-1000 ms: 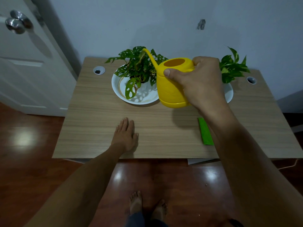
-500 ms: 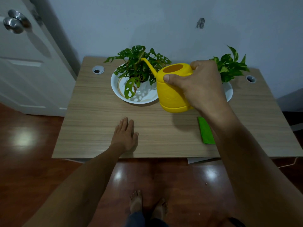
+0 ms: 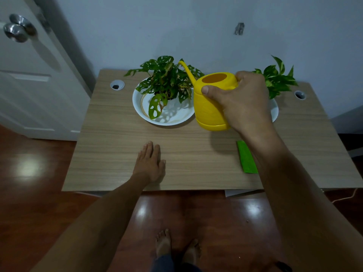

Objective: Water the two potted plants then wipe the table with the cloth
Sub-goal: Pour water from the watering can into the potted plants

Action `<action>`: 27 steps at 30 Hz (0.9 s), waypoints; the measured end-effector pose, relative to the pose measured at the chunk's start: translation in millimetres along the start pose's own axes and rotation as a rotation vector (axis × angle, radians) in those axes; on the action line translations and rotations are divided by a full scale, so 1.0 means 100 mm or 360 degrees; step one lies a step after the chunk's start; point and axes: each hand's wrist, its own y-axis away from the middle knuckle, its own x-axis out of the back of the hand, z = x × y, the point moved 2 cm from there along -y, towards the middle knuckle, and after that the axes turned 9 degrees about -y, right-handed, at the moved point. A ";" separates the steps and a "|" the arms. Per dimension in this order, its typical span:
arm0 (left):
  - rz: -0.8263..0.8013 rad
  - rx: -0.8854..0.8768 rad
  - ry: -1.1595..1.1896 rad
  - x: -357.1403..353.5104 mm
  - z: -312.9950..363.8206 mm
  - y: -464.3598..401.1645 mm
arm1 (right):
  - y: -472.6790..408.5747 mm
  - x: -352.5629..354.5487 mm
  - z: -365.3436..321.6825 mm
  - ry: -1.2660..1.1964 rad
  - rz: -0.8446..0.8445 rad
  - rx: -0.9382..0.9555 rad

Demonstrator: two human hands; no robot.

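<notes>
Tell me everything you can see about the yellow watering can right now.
The yellow watering can looks like smooth plastic: a rounded body, a stepped base rim, an oval top opening and a thin curved spout reaching over the left potted plant. The right hand grips it from its right side, thumb across the front, hiding any handle. It sits about upright, above the table, with a shadow below. No water is visible.

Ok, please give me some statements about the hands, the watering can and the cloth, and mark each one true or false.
1. The right hand holds the yellow watering can. True.
2. The spout points toward the plant with holed leaves. True.
3. The left hand grips the green cloth. False: it lies flat on the table, apart from the cloth.
4. The watering can stands on the floor. False: it is held above the table.
5. The cloth lies on the table. True.
</notes>
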 end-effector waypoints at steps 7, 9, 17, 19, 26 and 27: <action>0.0005 -0.0011 0.0010 -0.02 0.00 0.00 | 0.01 -0.06 -0.02 -0.0126 0.0001 0.0043; 0.0012 -0.0017 0.0006 -0.04 -0.01 -0.01 | 0.01 -0.07 -0.04 -0.0144 -0.0017 0.0047; 0.0037 -0.0031 0.0018 -0.04 -0.02 -0.02 | 0.06 -0.07 -0.06 -0.0151 -0.0137 0.0022; 0.0042 -0.0024 0.0027 -0.04 -0.02 -0.01 | 0.07 -0.07 -0.05 -0.0148 -0.0157 0.0006; 0.0050 -0.0011 0.0025 -0.01 -0.01 -0.01 | 0.10 -0.03 0.01 -0.0140 -0.0150 -0.0044; 0.0050 -0.0014 0.0021 -0.02 -0.01 -0.01 | 0.09 -0.03 0.02 -0.0144 -0.0134 -0.0044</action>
